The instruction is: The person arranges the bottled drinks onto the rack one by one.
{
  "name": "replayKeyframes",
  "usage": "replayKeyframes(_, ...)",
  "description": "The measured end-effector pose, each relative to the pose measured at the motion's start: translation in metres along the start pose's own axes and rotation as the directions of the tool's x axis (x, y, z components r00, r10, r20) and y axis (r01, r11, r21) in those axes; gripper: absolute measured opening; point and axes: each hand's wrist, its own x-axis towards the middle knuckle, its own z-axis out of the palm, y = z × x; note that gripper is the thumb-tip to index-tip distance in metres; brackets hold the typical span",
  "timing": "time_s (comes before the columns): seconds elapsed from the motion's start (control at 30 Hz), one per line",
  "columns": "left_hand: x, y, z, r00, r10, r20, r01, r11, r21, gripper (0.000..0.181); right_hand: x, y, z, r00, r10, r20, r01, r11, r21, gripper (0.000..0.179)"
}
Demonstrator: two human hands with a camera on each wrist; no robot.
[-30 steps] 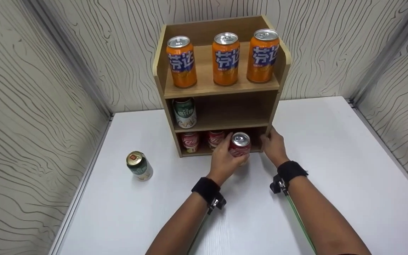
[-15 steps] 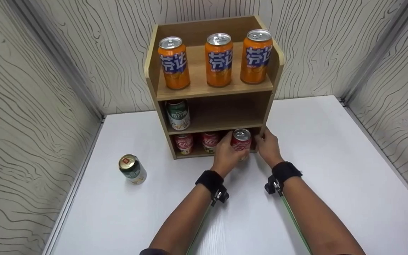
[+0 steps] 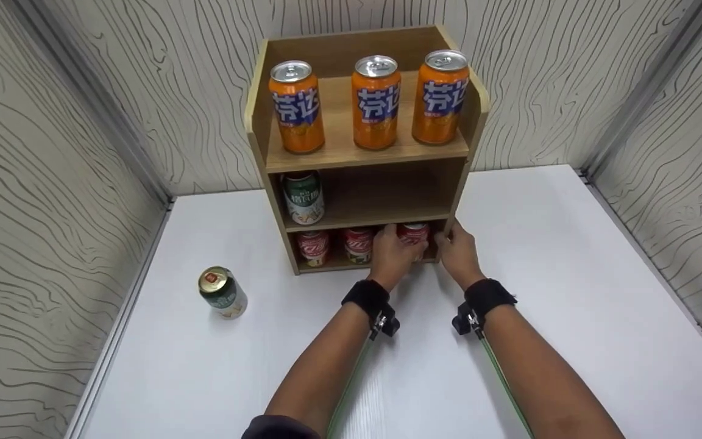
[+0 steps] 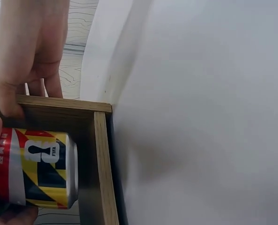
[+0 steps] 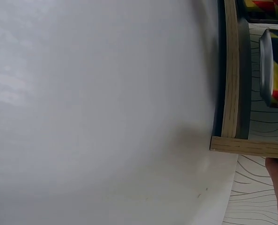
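My left hand (image 3: 392,259) grips a red soda can (image 3: 415,233) at the right end of the bottom compartment of a small wooden shelf (image 3: 381,189). In the left wrist view the can (image 4: 38,168) shows a yellow and black pattern near its base, with fingertips (image 4: 17,216) along its side. My right hand (image 3: 462,255) pinches the shelf's right side panel, its thumb inside and its fingers outside. Two more red cans, one at the left (image 3: 313,247) and one in the middle (image 3: 357,245), stand in the same compartment.
Orange soda cans, at left (image 3: 297,110), middle (image 3: 375,103) and right (image 3: 441,100), stand on the top tier. One green-and-white can (image 3: 304,198) is at the middle tier's left. Another green-and-white can (image 3: 223,292) stands on the white table (image 3: 168,366), left of the shelf.
My left hand has moved the red can backward from the shelf's front into the bottom compartment. The right hand has kept its hold on the side panel. The head view has shifted slightly.
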Motion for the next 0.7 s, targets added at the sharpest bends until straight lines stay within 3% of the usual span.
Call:
replayKeyframes(0.23, 0.006, 0.002, 0.007, 0.996, -0.084, 0.036, 0.087, 0.992, -0.093, 0.061, 0.0, 0.001, -0.001, 1.0, 0.0, -0.001, 0.0, 1.0, -0.001, 0.049)
replayKeyframes(0.37, 0.007, 0.0, 0.009, 0.995, -0.086, 0.049, 0.091, 0.989, -0.117, 0.057, -0.001, 0.002, 0.0, 1.0, 0.005, -0.009, -0.005, 1.0, -0.005, 0.048)
replayKeyframes(0.7, 0.013, -0.001, 0.017, 0.994, -0.098, 0.056, 0.104, 0.987, -0.12, 0.024, -0.002, -0.001, -0.003, 1.0, 0.004, -0.008, -0.004, 1.0, -0.022, 0.05)
